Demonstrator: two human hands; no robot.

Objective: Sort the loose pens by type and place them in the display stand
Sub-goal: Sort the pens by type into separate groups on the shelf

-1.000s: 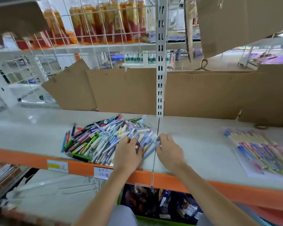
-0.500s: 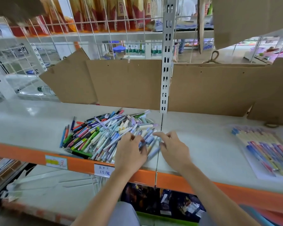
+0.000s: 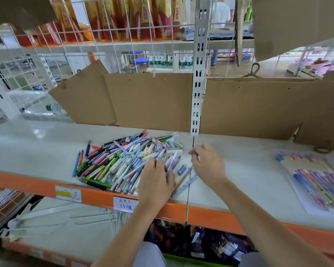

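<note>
Both hands are seen over the near right edge of a heap of loose pens (image 3: pixel 123 160) that is spread on a pale shelf (image 3: pixel 37 143) with an orange front rail (image 3: pixel 96 197). A lilac pen (image 3: pixel 171 164) is gripped by the left hand (image 3: pixel 155 182), whose fingers are curled round the barrel while the palm is lowered onto the pens beneath it. A short pale lilac pen (image 3: pixel 184 151) is pinched at the fingertips of the right hand (image 3: pixel 207 163), which is held just beside the heap's right edge, near the seam between two shelf boards; how much of that pen is hidden by the fingers cannot be told. The heap is made up of green, blue, red, white and lilac pens laid across one another at many angles. A second set of pens (image 3: pixel 316 176) is laid in rows on a white sheet (image 3: pixel 312 207) well apart at the right of the shelf. Brown cardboard (image 3: pixel 147 101) is propped along the back of the shelf, and a slotted white upright (image 3: pixel 198 74) is fixed in front of it. Two price labels (image 3: pixel 125 204) are stuck on the rail below the heap. Red and gold cartons (image 3: pixel 123 18) are ranged behind a wire grid on the shelf above
</note>
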